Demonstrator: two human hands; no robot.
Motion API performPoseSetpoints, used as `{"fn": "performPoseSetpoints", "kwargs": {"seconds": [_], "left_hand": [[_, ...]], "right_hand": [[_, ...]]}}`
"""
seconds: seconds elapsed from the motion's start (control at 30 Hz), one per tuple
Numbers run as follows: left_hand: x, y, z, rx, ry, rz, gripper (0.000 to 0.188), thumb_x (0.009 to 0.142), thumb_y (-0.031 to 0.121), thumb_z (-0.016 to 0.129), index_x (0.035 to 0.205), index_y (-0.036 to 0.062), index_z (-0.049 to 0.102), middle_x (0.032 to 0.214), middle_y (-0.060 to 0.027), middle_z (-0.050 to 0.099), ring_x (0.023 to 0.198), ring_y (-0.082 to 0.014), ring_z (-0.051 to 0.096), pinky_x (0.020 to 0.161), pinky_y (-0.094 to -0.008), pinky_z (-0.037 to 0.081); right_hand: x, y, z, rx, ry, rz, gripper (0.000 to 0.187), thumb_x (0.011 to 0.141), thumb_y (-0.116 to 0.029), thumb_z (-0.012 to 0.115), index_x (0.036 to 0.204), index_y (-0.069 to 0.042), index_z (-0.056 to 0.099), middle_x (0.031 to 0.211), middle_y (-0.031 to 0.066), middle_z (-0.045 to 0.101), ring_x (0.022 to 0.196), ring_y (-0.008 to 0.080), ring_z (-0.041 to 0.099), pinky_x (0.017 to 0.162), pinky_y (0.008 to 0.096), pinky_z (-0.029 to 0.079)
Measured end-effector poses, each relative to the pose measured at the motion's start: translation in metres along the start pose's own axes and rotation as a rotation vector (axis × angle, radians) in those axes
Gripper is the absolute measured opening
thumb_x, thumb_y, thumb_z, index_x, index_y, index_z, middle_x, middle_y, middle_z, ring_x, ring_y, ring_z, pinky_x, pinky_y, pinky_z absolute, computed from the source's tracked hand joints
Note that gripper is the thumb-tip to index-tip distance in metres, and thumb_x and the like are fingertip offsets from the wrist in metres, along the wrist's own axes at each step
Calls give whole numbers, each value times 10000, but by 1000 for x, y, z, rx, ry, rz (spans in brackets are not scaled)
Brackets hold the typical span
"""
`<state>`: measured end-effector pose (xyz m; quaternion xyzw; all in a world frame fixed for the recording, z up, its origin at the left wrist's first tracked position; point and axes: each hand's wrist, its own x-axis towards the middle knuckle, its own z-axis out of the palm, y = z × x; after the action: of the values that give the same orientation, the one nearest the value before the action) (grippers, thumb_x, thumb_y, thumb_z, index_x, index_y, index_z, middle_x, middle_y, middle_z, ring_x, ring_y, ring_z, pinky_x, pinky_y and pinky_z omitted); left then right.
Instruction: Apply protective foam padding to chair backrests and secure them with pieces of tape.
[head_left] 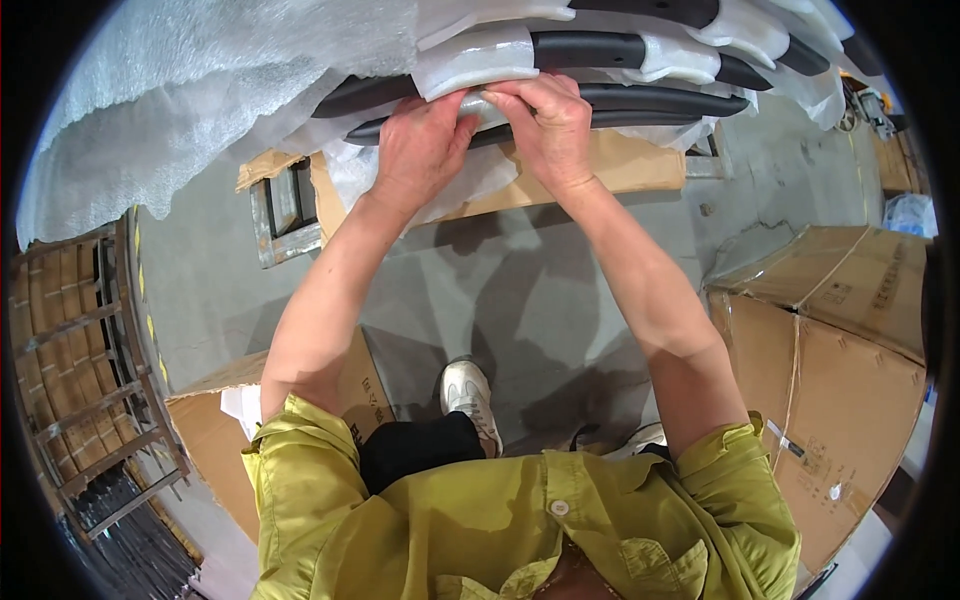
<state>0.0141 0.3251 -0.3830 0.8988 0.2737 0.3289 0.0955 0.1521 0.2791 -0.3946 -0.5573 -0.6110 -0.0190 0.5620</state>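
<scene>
Both hands work at a white foam sheet [484,107] wrapped round the middle of a curved black bar [655,101]. My left hand [420,148] is closed, its thumb and fingers pinching the wrap. Just right of it, my right hand [552,128] pinches the wrap too, thumb and index finger together. Some fingertips are hidden behind the bar and foam. Above the hands lies another black bar [588,49] with a white foam sleeve [475,64] round it. Several more such bars, padded with foam, are stacked beyond.
A big bubbly foam sheet [210,80] hangs at the upper left. Brown cardboard [635,162] lies under the bars, over a metal frame [290,240]. Cardboard boxes stand at my right [850,400] and left [215,430]. A metal rack [85,330] is at the far left.
</scene>
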Motion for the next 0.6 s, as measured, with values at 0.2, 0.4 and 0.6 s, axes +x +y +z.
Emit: {"fn": "performPoseSetpoints", "kwargs": {"seconds": [0.2,0.4,0.6], "left_hand": [[1,1,2,-11,39,-2,307,684,115,564,975,57,485,695,-119,569,662,-294,545,650,-378,435],[-1,2,-4,-78,56,-15,275,706,147,557,966,62,527,660,-119,561,640,-292,539,620,-381,434],[4,6,-2,-25,-94,-160,272,771,291,524,982,123,560,684,-134,566,663,-297,538,618,-395,427]], "right_hand": [[2,3,10,-96,37,44,31,644,-124,618,656,-97,623,620,46,566,630,208,525,688,318,363],[3,-5,14,-249,55,84,74,649,-129,569,613,-77,607,585,75,550,626,228,522,687,330,355],[8,-1,1,-604,-102,74,145,680,-134,508,592,-41,576,604,116,552,650,254,531,703,352,359]]}}
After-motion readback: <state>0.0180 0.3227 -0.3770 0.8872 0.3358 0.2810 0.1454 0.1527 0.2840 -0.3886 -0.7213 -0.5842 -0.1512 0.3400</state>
